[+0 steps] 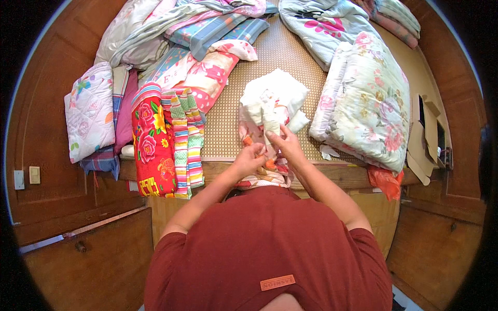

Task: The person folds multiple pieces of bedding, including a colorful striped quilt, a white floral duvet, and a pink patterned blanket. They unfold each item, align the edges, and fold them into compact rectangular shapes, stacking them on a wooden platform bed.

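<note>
In front of me lies a bunched bundle of white cloth (277, 85), with cream folds gathered along its middle. A printed cloth (267, 179) with pink, red and orange patches hangs from it over the wooden edge close to my body. My left hand (250, 159) is closed at the near left side of the bundle, its fingers pinching the printed cloth by an orange patch. Just to its right and a little farther off, my right hand (287, 143) grips a cream fold with thumb and fingers. The fingertips of both hands are partly hidden.
On the left are a folded red floral blanket (150, 140), striped cloth (188, 145), a white quilted piece (91, 114) and piled bedding. A floral quilt (371, 101) and an open cardboard box (428, 135) stand right. Everything rests on a woven mat (220, 124) with a wooden edge.
</note>
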`<action>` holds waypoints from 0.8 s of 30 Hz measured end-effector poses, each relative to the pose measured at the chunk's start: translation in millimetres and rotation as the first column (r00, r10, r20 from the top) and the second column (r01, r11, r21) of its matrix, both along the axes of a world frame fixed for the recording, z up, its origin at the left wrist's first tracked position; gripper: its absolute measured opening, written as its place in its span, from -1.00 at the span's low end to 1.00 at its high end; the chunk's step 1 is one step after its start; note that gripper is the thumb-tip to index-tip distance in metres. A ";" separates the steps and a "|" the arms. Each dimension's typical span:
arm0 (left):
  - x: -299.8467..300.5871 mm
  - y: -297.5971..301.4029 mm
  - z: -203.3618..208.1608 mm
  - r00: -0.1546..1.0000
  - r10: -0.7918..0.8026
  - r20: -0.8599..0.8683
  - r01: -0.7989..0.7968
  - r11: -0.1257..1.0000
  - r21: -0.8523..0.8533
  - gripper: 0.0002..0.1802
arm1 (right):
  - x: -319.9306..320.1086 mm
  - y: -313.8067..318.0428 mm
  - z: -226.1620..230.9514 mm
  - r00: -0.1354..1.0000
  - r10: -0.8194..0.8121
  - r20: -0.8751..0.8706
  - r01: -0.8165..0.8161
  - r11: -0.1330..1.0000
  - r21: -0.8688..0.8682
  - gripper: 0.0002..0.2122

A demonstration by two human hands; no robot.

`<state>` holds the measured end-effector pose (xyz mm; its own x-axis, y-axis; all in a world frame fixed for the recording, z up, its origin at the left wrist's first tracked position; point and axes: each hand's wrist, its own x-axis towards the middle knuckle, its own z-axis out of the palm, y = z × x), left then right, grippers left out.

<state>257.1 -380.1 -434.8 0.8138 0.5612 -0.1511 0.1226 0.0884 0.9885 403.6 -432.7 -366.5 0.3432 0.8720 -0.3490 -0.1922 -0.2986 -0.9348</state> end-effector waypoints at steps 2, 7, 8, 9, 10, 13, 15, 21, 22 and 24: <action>1.5 0.4 4.7 0.995 -0.018 -0.095 0.014 0.999 -0.042 -0.71 | 3.3 2.0 -7.5 0.995 0.099 0.009 -0.100 0.995 0.021 -0.67; -6.9 0.0 36.6 0.972 0.203 -0.117 -0.217 0.968 -0.126 -0.57 | -11.6 -13.1 -17.4 0.966 0.060 -0.251 -0.046 0.997 0.060 -0.69; -12.4 1.5 32.0 0.951 0.300 -0.075 -0.306 0.947 -0.102 -0.51 | -17.1 -18.5 -9.9 0.921 0.028 -0.387 -0.025 1.000 0.013 -0.69; -16.9 8.2 37.3 0.923 0.320 -0.212 -0.331 0.943 -0.017 -0.42 | -23.9 -23.4 16.4 0.919 -0.001 -0.395 -0.026 0.998 -0.063 -0.65; -15.8 8.8 41.9 0.936 0.292 -0.197 -0.298 0.955 0.000 -0.39 | -25.0 -25.7 11.5 0.950 0.048 -0.309 -0.074 0.995 -0.073 -0.63; -12.3 13.4 40.9 0.973 0.222 -0.069 -0.215 0.972 0.099 -0.37 | -27.0 -26.8 11.2 0.971 0.141 -0.193 -0.164 0.980 -0.109 -0.61; -11.0 12.6 38.6 0.980 0.198 0.018 -0.196 0.978 -0.076 -0.47 | -24.3 -27.2 9.9 0.960 0.156 -0.231 -0.182 0.979 -0.093 -0.61; -22.7 22.6 -13.6 0.920 0.391 -0.031 -0.385 0.884 -0.264 -0.71 | -21.7 -31.4 -2.2 0.872 -0.006 -0.489 -0.048 0.994 -0.096 -0.62; -15.3 24.4 13.1 0.877 0.478 -0.049 -0.460 0.804 -0.378 -0.73 | -13.5 -28.3 6.5 0.887 -0.111 -0.448 0.060 0.990 -0.127 -0.61; -26.0 56.7 36.7 0.808 0.555 -0.199 -0.586 0.794 -0.164 -0.79 | 9.6 -13.1 31.1 0.884 -0.304 -0.356 0.260 0.951 -0.167 -0.59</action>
<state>231.1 -323.5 -398.1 0.3184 0.8596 -0.3997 0.1136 0.3840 0.9163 413.2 -445.8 -335.4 0.3944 0.7060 -0.5883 -0.6111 -0.2766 -0.7417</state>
